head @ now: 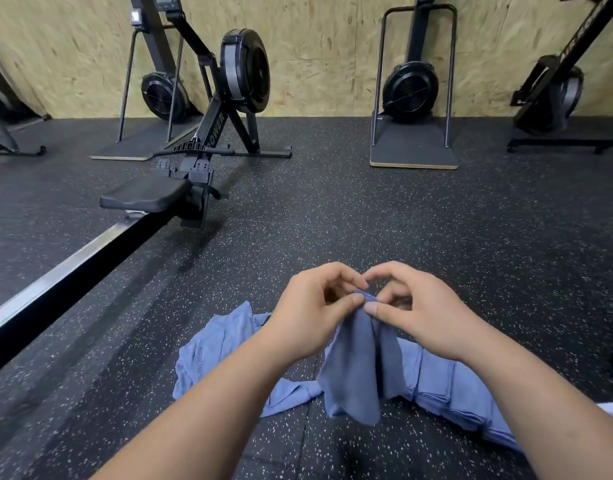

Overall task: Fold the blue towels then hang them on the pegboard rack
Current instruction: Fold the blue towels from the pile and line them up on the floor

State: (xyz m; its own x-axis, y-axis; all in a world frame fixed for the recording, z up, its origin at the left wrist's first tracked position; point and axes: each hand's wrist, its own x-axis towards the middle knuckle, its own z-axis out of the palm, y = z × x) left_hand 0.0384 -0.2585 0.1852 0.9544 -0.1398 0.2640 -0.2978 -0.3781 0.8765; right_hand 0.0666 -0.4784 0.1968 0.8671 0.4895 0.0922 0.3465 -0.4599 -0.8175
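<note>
Both hands (364, 306) pinch blue towel (358, 368) top (rest hangs below).

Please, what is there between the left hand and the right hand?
In the head view, the bunched top edge of a blue towel sits between the left hand and right hand; both pinch it.

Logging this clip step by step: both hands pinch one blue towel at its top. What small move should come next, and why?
Probably draw the left hand and right hand apart along the top edge to spread the held towel. Both pinch it close together, so it hangs bunched in vertical folds above the floor, not yet flat enough to fold neatly.
</note>
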